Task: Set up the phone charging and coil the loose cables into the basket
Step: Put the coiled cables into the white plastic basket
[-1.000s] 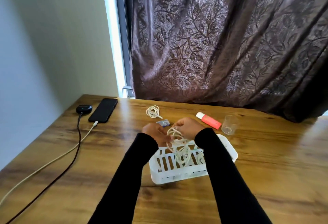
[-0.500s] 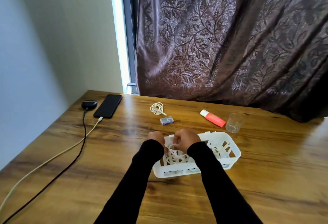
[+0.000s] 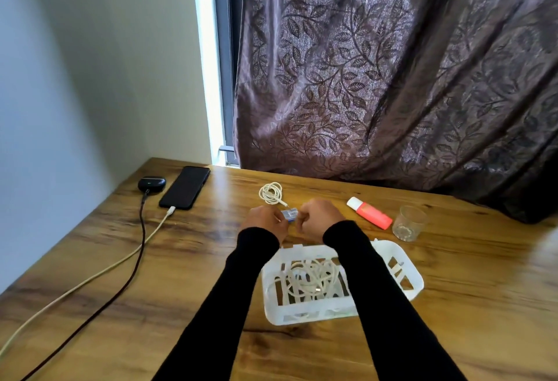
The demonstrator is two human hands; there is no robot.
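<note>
A white slotted basket point(image 3: 401, 272) sits on the wooden table with a coiled white cable point(image 3: 311, 281) lying inside it. Beyond the basket, my left hand point(image 3: 264, 223) and my right hand point(image 3: 318, 219) flank a small blue item point(image 3: 290, 215) on the table, fingers curled. My left fingertips pinch its left edge. Whether my right hand holds it is unclear. A second small coiled white cable point(image 3: 270, 193) lies just behind. The black phone point(image 3: 185, 186) lies at the far left with a white charging cable point(image 3: 126, 255) plugged in.
A black earbuds case point(image 3: 151, 183) with a dark cable point(image 3: 137, 263) lies beside the phone near the wall. A red-and-white tube point(image 3: 370, 213) and a clear glass point(image 3: 409, 223) stand right of my hands. A curtain hangs behind the table.
Both hands let go of the white cable, which now lies in the basket, and moved forward past the basket to the small blue item.
</note>
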